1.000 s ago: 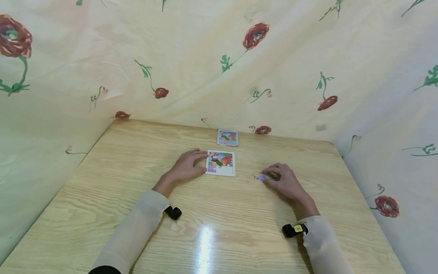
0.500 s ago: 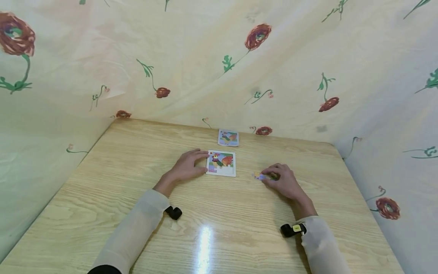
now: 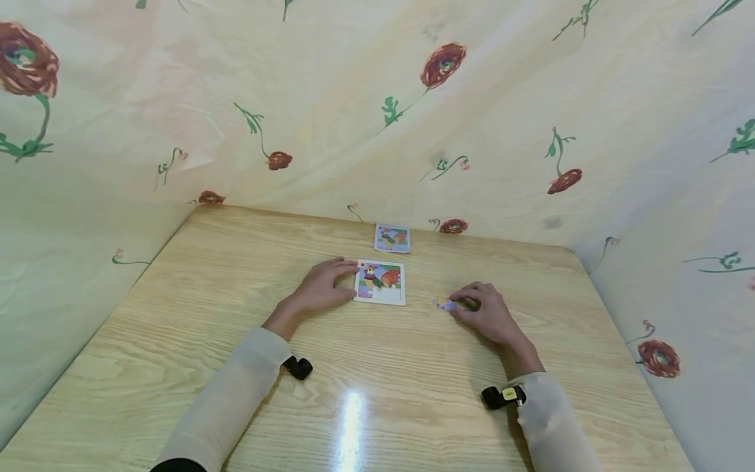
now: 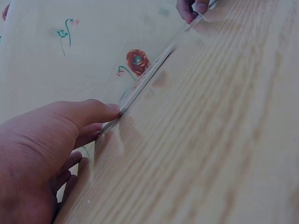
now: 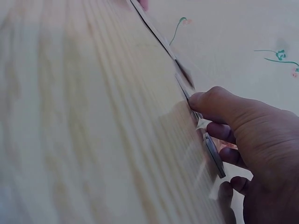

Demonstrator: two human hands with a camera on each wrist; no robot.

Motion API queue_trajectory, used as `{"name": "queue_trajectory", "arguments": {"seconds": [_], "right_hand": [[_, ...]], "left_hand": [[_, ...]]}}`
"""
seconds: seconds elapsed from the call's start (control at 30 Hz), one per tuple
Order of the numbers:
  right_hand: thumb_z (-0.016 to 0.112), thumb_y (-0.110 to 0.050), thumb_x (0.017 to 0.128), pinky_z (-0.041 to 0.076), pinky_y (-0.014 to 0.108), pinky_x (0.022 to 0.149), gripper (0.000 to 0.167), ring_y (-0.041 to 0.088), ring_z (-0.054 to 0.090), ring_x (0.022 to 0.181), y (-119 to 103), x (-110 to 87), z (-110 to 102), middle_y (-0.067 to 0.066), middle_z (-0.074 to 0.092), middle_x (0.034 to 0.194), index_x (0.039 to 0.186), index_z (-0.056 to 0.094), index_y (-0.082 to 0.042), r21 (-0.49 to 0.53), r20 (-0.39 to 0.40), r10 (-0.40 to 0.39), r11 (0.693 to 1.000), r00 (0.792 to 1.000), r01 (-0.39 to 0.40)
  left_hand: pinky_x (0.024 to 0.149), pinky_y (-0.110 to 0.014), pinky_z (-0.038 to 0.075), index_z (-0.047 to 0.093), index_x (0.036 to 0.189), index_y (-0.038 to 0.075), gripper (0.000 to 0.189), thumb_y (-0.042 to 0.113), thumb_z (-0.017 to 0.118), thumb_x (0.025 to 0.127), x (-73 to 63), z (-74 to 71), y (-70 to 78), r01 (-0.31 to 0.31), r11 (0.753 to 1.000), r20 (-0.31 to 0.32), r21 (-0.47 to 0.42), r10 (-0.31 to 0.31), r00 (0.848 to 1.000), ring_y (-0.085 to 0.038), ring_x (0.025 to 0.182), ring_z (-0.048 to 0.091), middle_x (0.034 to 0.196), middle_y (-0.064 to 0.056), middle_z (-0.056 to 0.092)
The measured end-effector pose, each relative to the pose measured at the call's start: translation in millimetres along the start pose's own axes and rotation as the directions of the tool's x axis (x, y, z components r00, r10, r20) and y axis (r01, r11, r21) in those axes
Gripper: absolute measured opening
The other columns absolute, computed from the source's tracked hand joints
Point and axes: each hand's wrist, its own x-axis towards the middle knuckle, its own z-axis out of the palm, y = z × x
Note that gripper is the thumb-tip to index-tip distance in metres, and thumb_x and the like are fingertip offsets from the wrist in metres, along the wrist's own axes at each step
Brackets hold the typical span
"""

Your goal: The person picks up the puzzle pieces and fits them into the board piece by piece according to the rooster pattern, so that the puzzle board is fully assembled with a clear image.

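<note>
A jigsaw puzzle [image 3: 389, 296] in a white-edged square tray lies flat, showing a rooster picture with a bare white patch at lower right. My left hand [image 3: 321, 286] rests at the tray's left edge, thumb at the near corner and fingertips at the far one. Right of the tray, my right hand [image 3: 486, 313] pinches a small blue-purple and yellow puzzle piece [image 3: 445, 304] between thumb and forefinger, low at the tabletop. Another thin piece [image 5: 215, 156] lies beneath that hand's curled fingers, visible in the right wrist view; its picture is mostly hidden.
Behind the tray lies a picture card [image 3: 392, 238] with the same rooster. The wooden table [image 3: 377, 354] meets a flower-printed cloth [image 3: 330, 118] at its back and sides. Each wrist carries a small black camera.
Both hands, the tray and the pieces stay almost where they were. The view shifts slightly, and the right forearm edges a little to the left.
</note>
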Motion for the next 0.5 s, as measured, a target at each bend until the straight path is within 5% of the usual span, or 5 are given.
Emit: {"name": "queue_trajectory", "arguments": {"seconds": [0.5], "right_hand": [[0.078,-0.031,0.093,0.043,0.042,0.091,0.023,0.027,0.054,0.111,-21,18.1,10,0.008,0.067,0.121,0.111,0.079,-0.017,0.042,0.019,0.009,0.999,1.000,-0.010]], "left_hand": [[0.128,-0.064,0.015,0.055,0.151,0.023,0.060,0.038,0.068,0.094,0.8,0.4,0.1,0.017,1.000,0.005,-0.017,-0.017,1.000,-0.028,0.159,0.026,0.163,0.005,0.045]]}}
